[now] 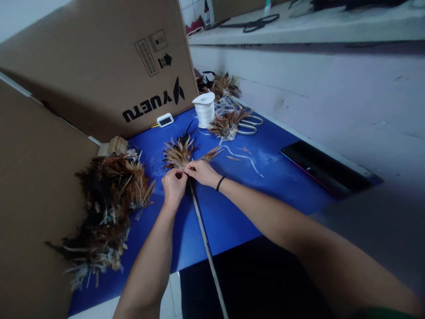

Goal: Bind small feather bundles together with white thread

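A feather duster lies pointing away from me, its long thin stick [205, 241] running down toward my lap and its brown and black feathers [178, 153] fanned out at the far end. My left hand [174, 187] is closed, thumb and finger pinching where the feathers meet the stick. From the other side, my right hand [202, 172], with a black band at the wrist, pinches the same spot. Both sets of fingertips nearly touch, and what lies between them is too small to make out. A few tan feathers [211, 153] stick out beyond my right hand.
A heap of feathers [113, 199] covers the blue table's [229, 212] left side, beside a cardboard box [99, 57]. Behind are a white spool [205, 113], feather bunches [227, 124], scissors [250, 126] and a small white device [165, 120]. A dark tablet-like slab [327, 166] lies right.
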Motion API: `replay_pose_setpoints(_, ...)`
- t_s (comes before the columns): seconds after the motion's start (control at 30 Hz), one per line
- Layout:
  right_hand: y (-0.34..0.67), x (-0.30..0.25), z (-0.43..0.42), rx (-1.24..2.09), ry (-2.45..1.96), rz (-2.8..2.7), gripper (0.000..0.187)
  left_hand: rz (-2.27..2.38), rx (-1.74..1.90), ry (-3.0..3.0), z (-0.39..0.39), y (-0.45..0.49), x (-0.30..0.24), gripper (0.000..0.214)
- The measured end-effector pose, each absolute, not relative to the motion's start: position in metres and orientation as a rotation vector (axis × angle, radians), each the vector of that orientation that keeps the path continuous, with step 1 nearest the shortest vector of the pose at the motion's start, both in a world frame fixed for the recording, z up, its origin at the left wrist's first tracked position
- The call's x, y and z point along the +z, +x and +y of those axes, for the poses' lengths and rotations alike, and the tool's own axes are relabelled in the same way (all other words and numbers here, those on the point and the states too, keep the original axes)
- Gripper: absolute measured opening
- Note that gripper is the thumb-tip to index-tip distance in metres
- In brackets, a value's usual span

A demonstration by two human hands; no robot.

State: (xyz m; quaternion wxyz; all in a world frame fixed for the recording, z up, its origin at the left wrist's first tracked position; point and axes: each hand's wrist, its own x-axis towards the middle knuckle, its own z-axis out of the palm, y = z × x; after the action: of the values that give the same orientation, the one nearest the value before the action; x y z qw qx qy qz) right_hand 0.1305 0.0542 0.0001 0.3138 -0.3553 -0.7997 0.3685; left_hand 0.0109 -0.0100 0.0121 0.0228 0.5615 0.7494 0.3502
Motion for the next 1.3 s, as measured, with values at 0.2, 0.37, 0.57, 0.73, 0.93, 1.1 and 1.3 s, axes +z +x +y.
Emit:
replay_pose_setpoints(0.2,0.129,-0.002,0.055,0.945,-0.952,-2.095,0.014,2.365,1.106,1.577,-0.006,0.005,0.011,0.013)
replay_pose_setpoints(0.37,0.131,-0.004,0.055,0.820,-0.959,-2.128,0.015,2.273,1.163,1.452,-0.003,-0.006,0.003,0.017)
replay_pose_setpoints(0.57,0.133,0.000,0.051,0.666,-0.991,-2.183,0.017,2.114,1.298,1.320,-0.002,-0.008,-0.001,0.021)
replay_pose_setpoints(0.73,0.134,0.001,0.050,0.633,-1.020,-2.206,0.018,1.895,1.384,1.134,-0.002,-0.007,0.003,0.020)
replay_pose_setpoints(0.93,0.132,-0.002,0.050,0.613,-1.037,-2.188,0.019,1.870,1.361,1.102,0.002,-0.009,0.002,0.019)
replay_pose_setpoints(1.1,0.131,-0.003,0.050,0.617,-1.038,-2.185,0.018,1.936,1.328,1.218,0.000,-0.010,-0.001,0.021)
replay_pose_setpoints(1.3,0.132,-0.003,0.051,0.637,-1.057,-2.183,0.017,2.176,1.157,1.511,-0.005,-0.007,0.007,0.021)
